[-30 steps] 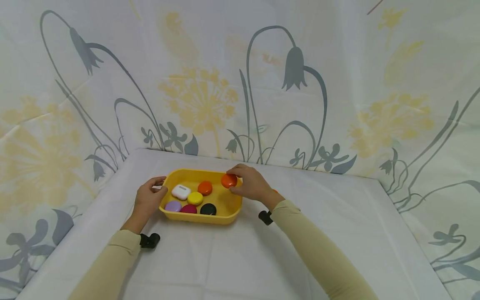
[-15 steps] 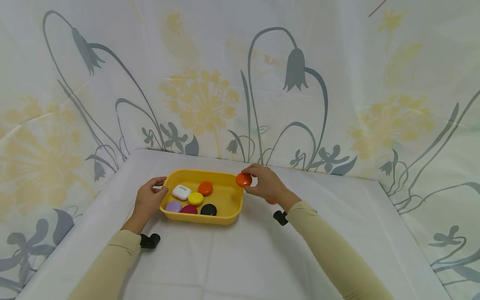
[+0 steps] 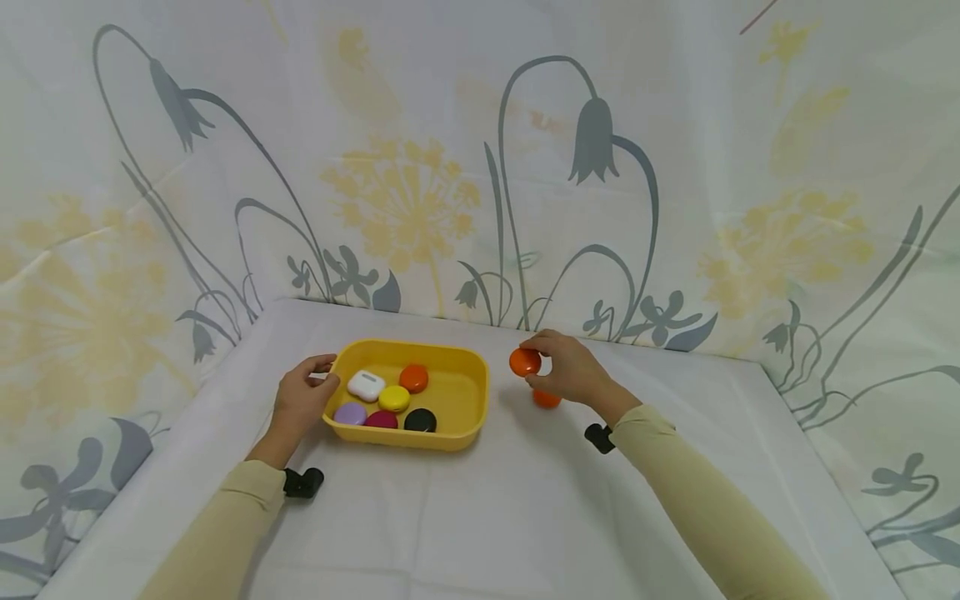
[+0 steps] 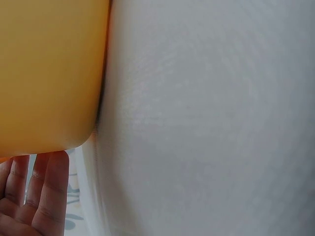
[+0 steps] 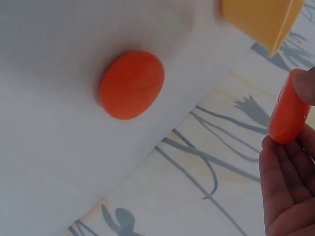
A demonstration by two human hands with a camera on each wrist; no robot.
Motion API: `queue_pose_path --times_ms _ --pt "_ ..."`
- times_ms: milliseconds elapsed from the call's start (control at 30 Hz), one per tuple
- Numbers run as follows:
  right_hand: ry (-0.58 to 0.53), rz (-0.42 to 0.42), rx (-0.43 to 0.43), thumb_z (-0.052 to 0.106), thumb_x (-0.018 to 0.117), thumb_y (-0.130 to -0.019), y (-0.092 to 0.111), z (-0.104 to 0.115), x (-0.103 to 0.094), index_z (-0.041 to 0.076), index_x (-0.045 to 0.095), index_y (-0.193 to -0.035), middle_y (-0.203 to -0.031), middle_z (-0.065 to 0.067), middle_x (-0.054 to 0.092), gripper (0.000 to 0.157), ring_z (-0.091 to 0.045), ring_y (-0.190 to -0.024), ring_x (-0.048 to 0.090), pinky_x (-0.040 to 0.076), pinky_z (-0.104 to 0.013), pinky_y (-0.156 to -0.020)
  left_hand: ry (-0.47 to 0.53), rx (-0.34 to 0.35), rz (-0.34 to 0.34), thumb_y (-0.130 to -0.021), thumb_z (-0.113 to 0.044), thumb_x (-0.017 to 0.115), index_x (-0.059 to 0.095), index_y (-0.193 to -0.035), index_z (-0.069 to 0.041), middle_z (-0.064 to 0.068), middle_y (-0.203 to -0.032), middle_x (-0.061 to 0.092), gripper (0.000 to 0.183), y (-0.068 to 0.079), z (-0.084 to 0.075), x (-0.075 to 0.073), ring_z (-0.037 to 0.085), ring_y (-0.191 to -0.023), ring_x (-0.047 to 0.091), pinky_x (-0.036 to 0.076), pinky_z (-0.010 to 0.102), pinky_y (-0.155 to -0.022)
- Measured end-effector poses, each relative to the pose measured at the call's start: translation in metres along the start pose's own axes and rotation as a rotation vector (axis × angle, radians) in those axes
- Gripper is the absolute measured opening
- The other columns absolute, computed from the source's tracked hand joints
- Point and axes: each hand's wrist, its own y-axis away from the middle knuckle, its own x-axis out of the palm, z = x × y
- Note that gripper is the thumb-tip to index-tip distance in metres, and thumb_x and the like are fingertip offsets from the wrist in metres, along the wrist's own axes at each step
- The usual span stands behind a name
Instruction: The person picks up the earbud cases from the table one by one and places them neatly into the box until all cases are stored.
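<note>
My right hand (image 3: 570,368) pinches a glossy orange disc (image 3: 525,362) between thumb and fingertips, raised above the table. In the right wrist view, the held disc (image 5: 288,110) stands on edge. Close below it, a second orange disc (image 3: 547,399) lies on the table, partly hidden by the hand. My left hand (image 3: 300,404) touches the left end of a yellow tray (image 3: 461,408); the left wrist view shows fairly straight fingers (image 4: 51,191) at its wall. Inside the tray are a white earbud case (image 3: 366,385) and orange, yellow, lilac, crimson and black (image 3: 419,420) discs.
A white cloth (image 3: 450,517) covers the table. Behind it hangs a flower-patterned curtain (image 3: 420,100), meeting the table's back edge. Black wrist cameras (image 3: 303,483) sit under both forearms.
My right hand has carried the orange disc from above the tray's right end out to the right. The second orange disc on the table has come into fuller view. My left hand stays put.
</note>
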Motion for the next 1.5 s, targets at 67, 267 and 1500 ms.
queue_pose_path --times_ms 67,267,1500 --pt "0.008 0.0 0.012 0.018 0.073 -0.079 0.004 -0.005 -0.002 0.007 0.066 -0.119 -0.109 -0.003 0.063 0.042 -0.02 -0.095 0.057 0.052 -0.036 -0.087 0.0 0.004 -0.003 -0.091 -0.021 0.055 0.057 -0.132 -0.01 0.015 -0.123 0.061 0.042 0.0 0.0 0.001 0.028 -0.099 0.059 0.048 0.017 -0.069" --pt "0.019 0.005 0.056 0.018 0.071 -0.08 0.015 -0.022 -0.005 0.009 0.066 -0.119 -0.11 -0.002 0.063 0.041 -0.02 -0.097 0.057 0.051 -0.037 -0.086 0.002 0.006 -0.001 -0.092 -0.021 0.055 0.057 -0.132 -0.01 0.016 -0.124 0.06 0.042 0.001 -0.001 0.0 0.027 -0.098 0.059 0.047 0.017 -0.069" --pt "0.037 0.05 0.17 0.013 0.074 -0.078 0.052 -0.082 0.015 0.002 0.066 -0.116 -0.106 -0.009 0.064 0.041 -0.029 -0.096 0.058 0.051 -0.045 -0.088 0.019 -0.014 0.0 -0.091 -0.021 0.055 0.058 -0.132 -0.011 0.015 -0.125 0.06 0.042 0.0 0.001 0.0 0.027 -0.098 0.06 0.047 0.015 -0.068"
